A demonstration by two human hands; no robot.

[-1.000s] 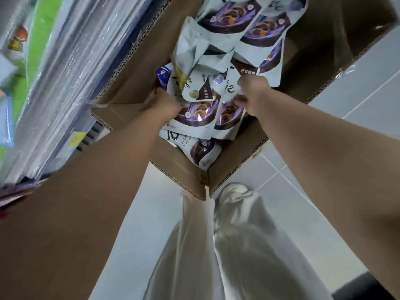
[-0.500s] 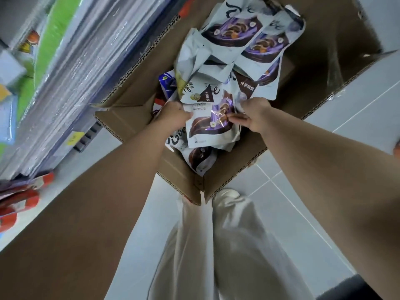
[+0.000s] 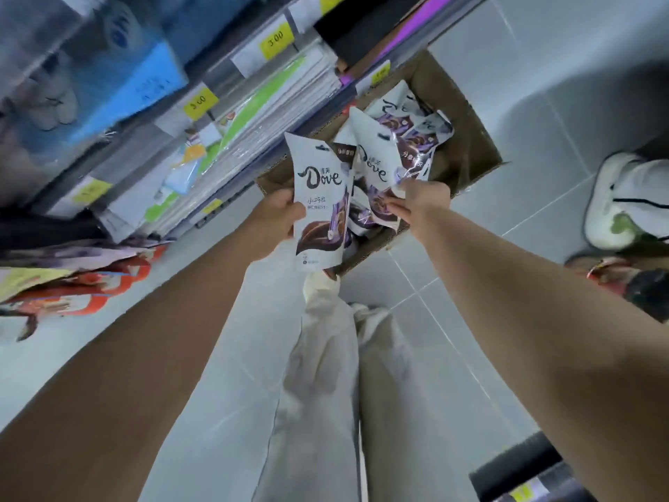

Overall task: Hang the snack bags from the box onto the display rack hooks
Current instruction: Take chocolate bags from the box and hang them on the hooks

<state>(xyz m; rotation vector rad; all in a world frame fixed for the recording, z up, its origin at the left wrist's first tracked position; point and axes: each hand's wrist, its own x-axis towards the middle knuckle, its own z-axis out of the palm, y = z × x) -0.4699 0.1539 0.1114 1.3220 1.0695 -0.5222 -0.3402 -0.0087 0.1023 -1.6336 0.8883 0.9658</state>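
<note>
Two snack bags are held over the box, one in each of my hands. At far left, shelving (image 3: 253,114) stacked with flat wrapped goods carries yellow price labels (image 3: 277,41). No hook of the display rack shows, so I cannot tell which way it lies.

Left hand (image 3: 275,221): thumb curled onto the front of the left bag (image 3: 320,197) at its left edge, fingers hidden behind it, gripping the lower half. This bag's long axis runs near to far, printed face toward me. Its small hang slot sits at the far end, well away from my fingers.

Right hand (image 3: 423,201): fingers curled, pinching the lower part of the right bag (image 3: 374,164). That bag's long axis leans far and slightly left, its upper end just beside the left bag's top.

Behind both, the box (image 3: 470,146) sits on the tiled floor beside the shelving, with loose bags (image 3: 423,128) heaped inside. At far right is another person's shoe (image 3: 615,201).

Judgement: both grips sit low, so each slot end is free to lead toward a hook. The left hand, closer to the shelving, looks better placed to go first.
</note>
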